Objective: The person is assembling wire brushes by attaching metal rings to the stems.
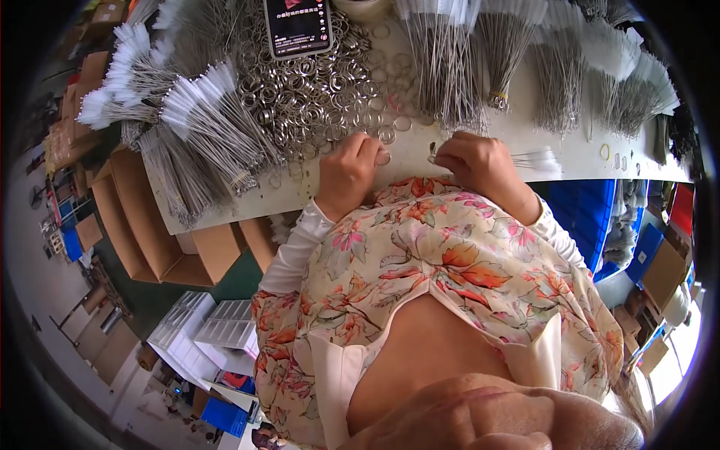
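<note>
A metal ring (383, 158) is pinched at the fingers of the left hand (346, 174), which is curled closed just above the near edge of the white worktop (570, 150). The right hand (480, 163) is held close beside it, its fingers drawn together on the looped end of a thin wire brush (534, 159), whose white bristled part is laid out to the right on the worktop. Directly behind the left hand a large heap of loose metal rings (315, 90) is spread, and a phone (298, 26) with a lit screen is propped on top of that heap. Bundles of wire brushes (206, 124) with white tips are piled to the left of the heap, and further bundles (450, 67) are ranged along the back behind the right hand. Open cardboard boxes (142, 225) are seen below the worktop's left end.
</note>
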The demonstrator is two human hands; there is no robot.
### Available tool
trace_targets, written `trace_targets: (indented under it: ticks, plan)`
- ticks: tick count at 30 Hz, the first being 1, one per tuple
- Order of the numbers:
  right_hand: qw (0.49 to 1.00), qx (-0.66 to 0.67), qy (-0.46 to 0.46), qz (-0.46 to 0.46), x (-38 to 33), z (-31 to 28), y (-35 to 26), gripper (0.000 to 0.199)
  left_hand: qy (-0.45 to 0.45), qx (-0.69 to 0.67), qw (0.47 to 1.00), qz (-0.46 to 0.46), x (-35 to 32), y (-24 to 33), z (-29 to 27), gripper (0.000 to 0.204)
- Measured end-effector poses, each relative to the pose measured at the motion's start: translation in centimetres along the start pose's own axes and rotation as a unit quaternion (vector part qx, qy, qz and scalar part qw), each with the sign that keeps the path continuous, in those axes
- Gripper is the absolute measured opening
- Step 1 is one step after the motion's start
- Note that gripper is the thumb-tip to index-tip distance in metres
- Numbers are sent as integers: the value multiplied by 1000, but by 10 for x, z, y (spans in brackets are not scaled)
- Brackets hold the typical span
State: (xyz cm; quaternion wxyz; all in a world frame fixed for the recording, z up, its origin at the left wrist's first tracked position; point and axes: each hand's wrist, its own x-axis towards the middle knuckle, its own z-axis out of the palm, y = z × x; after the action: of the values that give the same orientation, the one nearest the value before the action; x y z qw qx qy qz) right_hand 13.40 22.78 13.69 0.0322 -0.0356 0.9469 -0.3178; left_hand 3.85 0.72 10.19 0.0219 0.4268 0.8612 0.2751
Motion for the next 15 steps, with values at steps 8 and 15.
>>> trace_targets:
  ticks: [8,15]
  plan:
    - [973,223,63,-11,29,-23,-32,6,18,-20,999,-26,-4,2,3,16]
    - [969,235,65,-40,29,-11,-31,7,69,-40,996,-33,3,7,-6,20]
